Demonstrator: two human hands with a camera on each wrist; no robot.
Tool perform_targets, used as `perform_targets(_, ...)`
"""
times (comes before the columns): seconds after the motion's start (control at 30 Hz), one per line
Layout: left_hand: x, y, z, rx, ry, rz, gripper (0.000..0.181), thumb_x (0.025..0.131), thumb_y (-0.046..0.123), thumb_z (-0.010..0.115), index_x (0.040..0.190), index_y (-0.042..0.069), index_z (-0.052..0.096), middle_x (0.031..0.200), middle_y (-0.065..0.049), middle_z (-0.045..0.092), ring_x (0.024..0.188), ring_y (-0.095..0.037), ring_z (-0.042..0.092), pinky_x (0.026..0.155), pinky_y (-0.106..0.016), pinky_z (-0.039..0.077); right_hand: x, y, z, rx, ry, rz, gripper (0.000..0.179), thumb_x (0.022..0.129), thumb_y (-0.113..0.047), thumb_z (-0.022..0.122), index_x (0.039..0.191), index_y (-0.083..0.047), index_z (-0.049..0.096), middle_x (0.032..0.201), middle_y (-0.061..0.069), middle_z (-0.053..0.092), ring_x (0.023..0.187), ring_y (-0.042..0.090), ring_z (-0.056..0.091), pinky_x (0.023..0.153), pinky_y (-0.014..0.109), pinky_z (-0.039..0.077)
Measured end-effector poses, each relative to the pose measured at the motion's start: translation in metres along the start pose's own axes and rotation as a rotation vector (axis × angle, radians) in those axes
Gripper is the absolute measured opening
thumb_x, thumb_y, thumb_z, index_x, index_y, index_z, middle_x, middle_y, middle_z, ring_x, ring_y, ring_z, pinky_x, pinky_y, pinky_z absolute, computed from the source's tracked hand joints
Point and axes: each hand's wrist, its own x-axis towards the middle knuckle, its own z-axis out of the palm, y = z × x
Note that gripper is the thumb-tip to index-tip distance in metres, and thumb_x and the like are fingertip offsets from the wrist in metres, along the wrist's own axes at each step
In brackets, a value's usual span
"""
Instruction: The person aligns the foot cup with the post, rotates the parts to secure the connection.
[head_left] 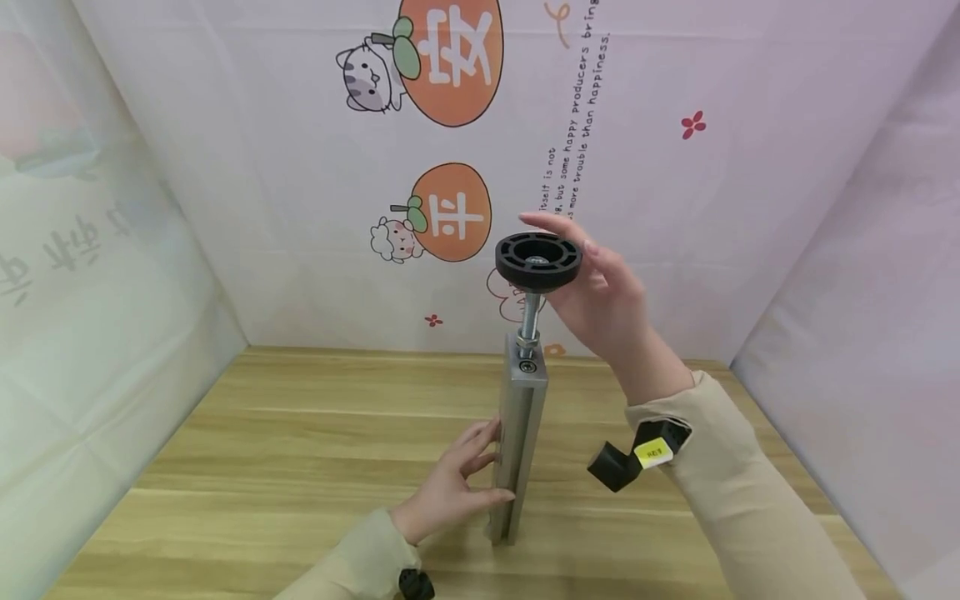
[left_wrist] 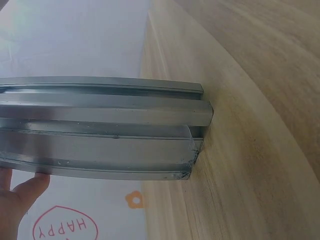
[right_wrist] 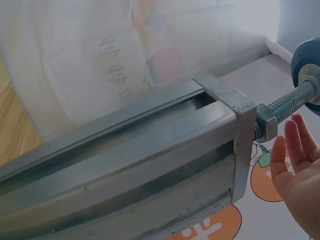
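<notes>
Likely stiff and heavy, the aluminium profile (head_left: 512, 442) stands upright on the surface (head_left: 300, 467), best held by its sides, where the left hand's (head_left: 447, 483) fingers grip it; the right hand's (head_left: 600, 300) loosely parted fingers hold nothing.

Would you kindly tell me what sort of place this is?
Probably a fabric-screened workstation: a wood-grain tabletop, cartoon-printed backdrop, and an upright metal profile with a black levelling foot.
</notes>
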Motion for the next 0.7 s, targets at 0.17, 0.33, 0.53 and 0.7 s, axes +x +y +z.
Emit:
perform_targets(0.17,0.0,0.002,0.0,-0.013,-0.002,-0.038,0.092,0.078,-0.001,0.073,0.152,0.018,0.021,0.142,-0.019,0.033,0.13,-0.01,0.037,0.1,-0.046,0.046,0.007,0.003,-0.002,0.12,-0.128,0.04,0.042,0.088,-0.036,0.053,0.123,-0.011,0.054,0.109,0.004,0.055,0.1,0.016,0.052,0.091,0.029,0.045)
perform_targets(0.33,0.0,0.001,-0.001,-0.015,-0.002,-0.028,0.094,0.078,-0.002,0.073,0.152,0.019,0.019,0.142,-0.019,0.033,0.13,-0.01,0.037,0.101,-0.046,0.046,0.011,0.005,-0.002,0.235,-0.17,0.038,0.037,0.085,-0.029,0.052,0.117,-0.01,0.054,0.11,0.007,0.055,0.099,0.017,0.053,0.091,0.028,0.046)
perform_targets(0.53,-0.001,0.001,-0.001,0.001,0.0,-0.01,0.093,0.079,-0.001,0.073,0.152,0.019,0.02,0.14,-0.019,0.035,0.128,-0.011,0.039,0.099,-0.046,0.048,0.014,0.005,0.001,0.331,-0.201,0.007,0.037,0.083,-0.022,0.051,0.118,-0.01,0.053,0.118,0.008,0.056,0.104,0.019,0.049,0.091,0.029,0.045)
perform_targets(0.7,0.0,0.003,0.0,-0.009,-0.003,-0.048,0.09,0.08,0.002,0.073,0.152,0.017,0.02,0.142,-0.018,0.034,0.13,-0.011,0.038,0.102,-0.042,0.046,0.015,0.003,0.002,0.399,-0.238,0.012,0.034,0.082,-0.02,0.05,0.113,-0.009,0.057,0.118,0.01,0.055,0.108,0.02,0.049,0.095,0.031,0.044)
